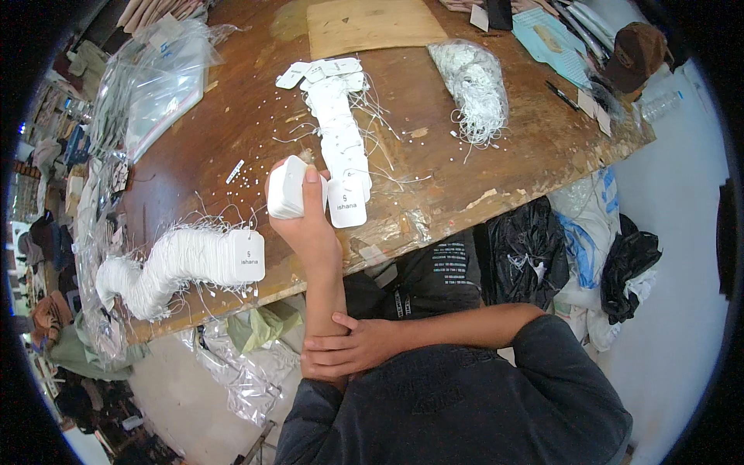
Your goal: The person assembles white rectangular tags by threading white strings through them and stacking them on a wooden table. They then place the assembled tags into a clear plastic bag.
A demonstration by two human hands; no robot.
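Note:
My left hand point(311, 221) is closed around a thick stack of white hang tags point(287, 188), with the thumb along the stack's right side. Across my left wrist area lies my right hand point(353, 342), its fingers wrapped round the left forearm. Just right of the held stack, a long overlapping row of white tags point(341, 128) runs away over the table, loose strings trailing from its right side. Nearer the left edge, a second curved row of strung white tags point(194, 260) lies fanned out.
The worn wooden table point(442, 178) carries a clear bag of white strings point(471, 89), a tan board point(376, 27), a black pen point(562, 95) and clear plastic bags point(167, 85). Small white bits are scattered about. Black plastic bags point(527, 252) sit below the table's near edge.

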